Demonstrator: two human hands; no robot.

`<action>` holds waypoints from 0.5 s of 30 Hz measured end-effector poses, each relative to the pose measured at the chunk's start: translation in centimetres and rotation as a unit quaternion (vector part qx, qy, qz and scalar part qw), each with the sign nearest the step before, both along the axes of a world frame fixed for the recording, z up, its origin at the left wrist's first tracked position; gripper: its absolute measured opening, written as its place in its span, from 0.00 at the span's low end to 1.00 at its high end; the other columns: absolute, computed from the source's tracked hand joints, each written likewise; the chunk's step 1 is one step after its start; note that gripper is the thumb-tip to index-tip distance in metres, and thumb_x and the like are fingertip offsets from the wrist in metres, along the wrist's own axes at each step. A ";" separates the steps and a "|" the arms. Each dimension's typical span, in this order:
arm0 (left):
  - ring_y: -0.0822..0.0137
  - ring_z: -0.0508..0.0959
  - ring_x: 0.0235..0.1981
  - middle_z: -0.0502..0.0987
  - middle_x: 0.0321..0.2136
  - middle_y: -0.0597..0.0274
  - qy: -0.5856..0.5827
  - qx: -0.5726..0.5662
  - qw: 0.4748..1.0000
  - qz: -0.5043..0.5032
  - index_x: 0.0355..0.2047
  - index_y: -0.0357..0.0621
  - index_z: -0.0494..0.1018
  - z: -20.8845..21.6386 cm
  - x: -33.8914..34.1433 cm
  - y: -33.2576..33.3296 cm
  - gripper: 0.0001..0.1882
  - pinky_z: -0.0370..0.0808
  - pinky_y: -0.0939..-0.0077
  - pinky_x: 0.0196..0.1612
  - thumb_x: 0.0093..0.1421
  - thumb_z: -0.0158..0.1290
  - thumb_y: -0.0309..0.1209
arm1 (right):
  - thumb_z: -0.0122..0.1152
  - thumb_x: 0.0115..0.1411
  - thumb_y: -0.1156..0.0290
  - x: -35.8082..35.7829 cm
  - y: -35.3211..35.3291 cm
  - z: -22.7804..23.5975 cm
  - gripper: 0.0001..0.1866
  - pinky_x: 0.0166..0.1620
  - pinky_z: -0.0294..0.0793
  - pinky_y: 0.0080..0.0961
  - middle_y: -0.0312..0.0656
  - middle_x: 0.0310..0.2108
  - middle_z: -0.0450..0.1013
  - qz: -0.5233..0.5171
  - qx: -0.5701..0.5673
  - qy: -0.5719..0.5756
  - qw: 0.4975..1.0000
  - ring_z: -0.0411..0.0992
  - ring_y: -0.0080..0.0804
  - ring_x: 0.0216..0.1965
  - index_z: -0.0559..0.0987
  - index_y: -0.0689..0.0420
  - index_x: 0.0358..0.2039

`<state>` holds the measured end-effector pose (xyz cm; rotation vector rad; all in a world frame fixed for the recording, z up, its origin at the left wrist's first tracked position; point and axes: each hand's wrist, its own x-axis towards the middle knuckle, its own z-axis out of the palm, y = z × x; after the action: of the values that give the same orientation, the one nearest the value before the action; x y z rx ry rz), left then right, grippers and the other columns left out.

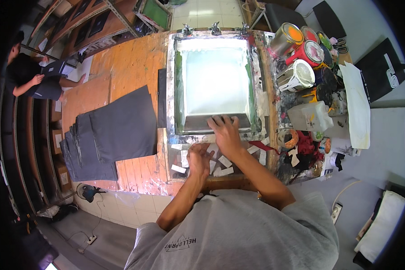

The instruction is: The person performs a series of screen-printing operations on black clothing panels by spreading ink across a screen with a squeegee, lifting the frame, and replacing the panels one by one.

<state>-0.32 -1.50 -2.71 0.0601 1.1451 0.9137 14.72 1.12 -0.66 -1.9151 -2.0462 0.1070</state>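
A screen-printing frame (pixel 171 96) lies on the bench before me, its mesh (pixel 217 81) bright white with green along the sides. Across its near end, inside the frame, rests a dark, wide squeegee (pixel 191 122). My right hand (pixel 227 136) has its fingers bent over the squeegee's near right part. Just below the frame's near edge is my left hand (pixel 200 159), fingers loosely bent and thumb apart, with nothing visible in it. Beneath that hand, white strips (pixel 178 169) are scattered over a dark board. Dark flat sheets (pixel 121 123) are stacked and fanned to the left.
Paint cans (pixel 297 75) and a translucent jug (pixel 308 117) crowd the bench's right side, with tape rolls (pixel 288 138) nearer me. Metal clamps (pixel 215 29) line the frame's far edge. At far left, another person (pixel 31 72) holds a dark flat item beside shelves.
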 end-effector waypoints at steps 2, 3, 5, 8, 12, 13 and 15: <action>0.54 0.73 0.54 0.73 0.45 0.55 0.018 -0.002 1.000 -0.008 0.44 0.46 0.66 0.1 0.0 -0.1 0.11 0.67 0.37 0.56 0.61 0.51 0.29 | 0.64 0.53 0.76 1.5 3.1 -1.1 0.26 0.54 0.62 0.55 0.40 0.47 0.76 -0.009 0.004 -0.019 1.000 0.71 0.41 0.53 0.77 0.50 0.55; 0.54 0.73 0.54 0.73 0.45 0.55 0.020 0.001 1.000 0.000 0.45 0.46 0.65 0.2 0.1 -0.1 0.12 0.68 0.37 0.55 0.62 0.51 0.29 | 0.63 0.53 0.76 2.2 5.0 -1.4 0.26 0.54 0.62 0.55 0.40 0.46 0.77 -0.010 0.005 -0.033 0.999 0.71 0.41 0.52 0.78 0.50 0.55; 0.55 0.74 0.53 0.73 0.44 0.55 0.029 -0.018 0.999 0.002 0.45 0.47 0.63 0.3 0.1 0.1 0.13 0.71 0.40 0.52 0.62 0.52 0.30 | 0.60 0.52 0.87 3.6 8.9 -1.6 0.27 0.55 0.62 0.53 0.41 0.49 0.78 -0.022 -0.006 0.014 1.000 0.74 0.42 0.52 0.79 0.51 0.53; 0.55 0.75 0.52 0.72 0.42 0.56 0.024 -0.031 0.999 0.013 0.43 0.48 0.62 0.4 0.1 0.3 0.13 0.72 0.43 0.51 0.62 0.54 0.29 | 0.56 0.55 0.88 5.4 15.4 -0.8 0.27 0.54 0.63 0.55 0.42 0.49 0.80 -0.044 -0.042 0.019 0.998 0.76 0.43 0.51 0.82 0.50 0.52; 0.56 0.75 0.51 0.72 0.42 0.56 0.014 -0.019 1.000 0.001 0.43 0.49 0.62 0.4 -0.2 0.3 0.14 0.73 0.45 0.50 0.61 0.55 0.28 | 0.57 0.55 0.86 7.7 21.5 0.9 0.27 0.51 0.68 0.52 0.43 0.48 0.81 -0.049 -0.102 0.022 0.993 0.78 0.44 0.46 0.83 0.49 0.54; 0.56 0.75 0.51 0.72 0.42 0.56 0.001 -0.012 1.000 0.005 0.43 0.49 0.62 0.4 -0.3 0.2 0.14 0.74 0.45 0.49 0.61 0.55 0.27 | 0.59 0.55 0.85 8.2 21.8 1.3 0.26 0.50 0.69 0.50 0.44 0.48 0.82 -0.034 -0.128 0.024 0.991 0.78 0.45 0.44 0.82 0.49 0.54; 0.54 0.73 0.53 0.72 0.44 0.56 -0.003 -0.005 1.000 0.003 0.43 0.49 0.64 0.4 -0.4 0.1 0.13 0.72 0.42 0.52 0.61 0.55 0.30 | 0.60 0.54 0.85 8.5 20.1 2.2 0.26 0.49 0.71 0.48 0.45 0.48 0.82 0.001 -0.167 0.053 0.984 0.79 0.45 0.42 0.82 0.50 0.54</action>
<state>-0.77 -1.42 -2.29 0.0445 1.1444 0.9125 23.23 21.18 1.56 -2.0441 -2.0614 0.5745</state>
